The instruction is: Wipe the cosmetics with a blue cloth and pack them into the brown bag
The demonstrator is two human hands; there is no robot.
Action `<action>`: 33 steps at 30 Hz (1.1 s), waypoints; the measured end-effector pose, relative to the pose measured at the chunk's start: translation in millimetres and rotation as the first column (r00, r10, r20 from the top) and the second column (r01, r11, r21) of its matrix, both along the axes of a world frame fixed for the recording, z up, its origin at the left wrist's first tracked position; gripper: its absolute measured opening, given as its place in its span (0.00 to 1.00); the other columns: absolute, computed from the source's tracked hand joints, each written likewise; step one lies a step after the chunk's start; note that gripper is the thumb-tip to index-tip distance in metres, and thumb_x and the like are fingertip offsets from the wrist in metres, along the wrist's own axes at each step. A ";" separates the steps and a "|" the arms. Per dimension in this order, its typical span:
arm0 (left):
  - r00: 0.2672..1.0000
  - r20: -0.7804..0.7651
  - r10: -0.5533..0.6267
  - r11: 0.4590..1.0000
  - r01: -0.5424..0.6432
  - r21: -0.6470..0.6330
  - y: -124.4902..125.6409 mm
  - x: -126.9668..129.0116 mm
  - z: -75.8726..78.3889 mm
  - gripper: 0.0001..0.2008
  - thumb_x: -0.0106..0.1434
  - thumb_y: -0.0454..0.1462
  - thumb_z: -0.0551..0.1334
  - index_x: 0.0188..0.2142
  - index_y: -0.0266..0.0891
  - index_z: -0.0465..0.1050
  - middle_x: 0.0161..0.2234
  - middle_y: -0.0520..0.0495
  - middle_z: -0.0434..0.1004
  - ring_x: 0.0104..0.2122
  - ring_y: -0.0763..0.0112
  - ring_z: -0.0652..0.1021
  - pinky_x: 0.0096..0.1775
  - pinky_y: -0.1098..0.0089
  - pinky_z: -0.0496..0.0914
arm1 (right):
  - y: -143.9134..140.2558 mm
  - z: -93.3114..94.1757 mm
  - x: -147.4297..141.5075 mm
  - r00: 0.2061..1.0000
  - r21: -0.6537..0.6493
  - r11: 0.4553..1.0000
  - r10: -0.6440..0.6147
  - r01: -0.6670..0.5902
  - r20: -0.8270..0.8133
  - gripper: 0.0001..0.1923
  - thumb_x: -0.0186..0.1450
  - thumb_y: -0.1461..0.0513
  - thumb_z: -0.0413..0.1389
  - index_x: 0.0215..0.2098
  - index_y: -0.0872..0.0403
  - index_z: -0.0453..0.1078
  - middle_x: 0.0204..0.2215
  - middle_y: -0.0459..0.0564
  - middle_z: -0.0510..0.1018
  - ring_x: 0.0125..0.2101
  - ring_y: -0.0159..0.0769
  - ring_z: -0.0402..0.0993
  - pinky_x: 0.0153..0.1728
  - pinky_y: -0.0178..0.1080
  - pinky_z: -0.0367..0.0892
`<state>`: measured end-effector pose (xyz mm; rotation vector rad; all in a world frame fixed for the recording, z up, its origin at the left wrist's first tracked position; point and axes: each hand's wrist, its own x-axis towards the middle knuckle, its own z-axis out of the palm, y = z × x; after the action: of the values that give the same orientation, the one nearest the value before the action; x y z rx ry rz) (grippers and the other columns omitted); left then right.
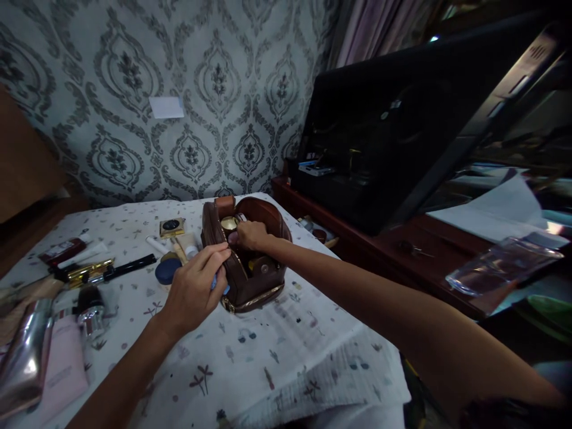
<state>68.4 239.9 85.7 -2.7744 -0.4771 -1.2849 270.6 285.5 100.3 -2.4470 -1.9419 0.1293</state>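
So from the head view, everything hangs around the brown leather pouch [250,256] sitting open on the counter [286,351], which has a white cloth with little printed sprigs over it. The left hand [194,292] is at the pouch's near-left edge, fingers pinched together on the rim, and there's something small and blue [217,282] peeking out under the fingers; can't tell what it is. The right hand [251,234] reaches over the pouch's open top, fingers curled closed on something at the mouth, right beside a gold-lidded jar [229,223] poking up inside; what exactly it grips is hidden. If you ask me, the trick here is keeping that left pinch firm so the soft wall doesn't fold in, and steering the right hand's item straight through the opening instead of dragging it over the zipper. The pouch already looks pretty full, so I'd go slow and not jam stuff against the jar. Just left of the pouch there's a round dark blue compact [168,271], a small square gold case [171,226] behind that, and further left a black pen-like stick [127,267] and gold tube [87,271]. Well left of the pouch, near the counter's edge, lies a shiny silver bottle [24,357]. Right of the pouch is a dark wooden stand [402,244].
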 end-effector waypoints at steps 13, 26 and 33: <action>1.000 -0.008 0.010 1.000 -0.010 0.022 -0.1 0.1 -0.3 0.11 0.69 0.29 0.52 0.49 0.36 0.67 0.50 0.39 0.77 0.49 0.62 0.79 0.45 0.65 0.76 | -1.3 11.9 5.2 0.998 0.027 0.999 -0.043 0.044 -0.036 0.21 0.71 0.55 0.50 0.55 0.61 0.69 0.52 0.68 0.76 0.54 0.50 0.74 0.49 0.41 0.70; 1.000 -0.001 0.003 1.000 -0.003 0.025 -0.4 0.8 -0.1 0.11 0.68 0.29 0.53 0.49 0.37 0.66 0.50 0.40 0.77 0.48 0.62 0.80 0.42 0.66 0.77 | 27.2 -9.1 15.6 0.987 0.075 0.986 -0.146 0.151 -0.073 0.24 0.67 0.66 0.53 0.60 0.60 0.56 0.52 0.70 0.74 0.55 0.54 0.73 0.50 0.48 0.69; 1.000 -0.002 0.006 1.000 -0.006 0.017 0.6 0.2 -2.2 0.12 0.68 0.29 0.53 0.49 0.37 0.66 0.50 0.40 0.77 0.48 0.62 0.80 0.43 0.66 0.77 | 34.2 -12.9 14.3 0.980 0.092 0.980 -0.166 0.177 -0.114 0.24 0.67 0.64 0.54 0.60 0.61 0.57 0.53 0.71 0.74 0.56 0.54 0.73 0.51 0.48 0.69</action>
<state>68.6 240.5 83.5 -2.7573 -0.4719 -1.2791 284.9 319.6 87.4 -2.4722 -1.6453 0.1500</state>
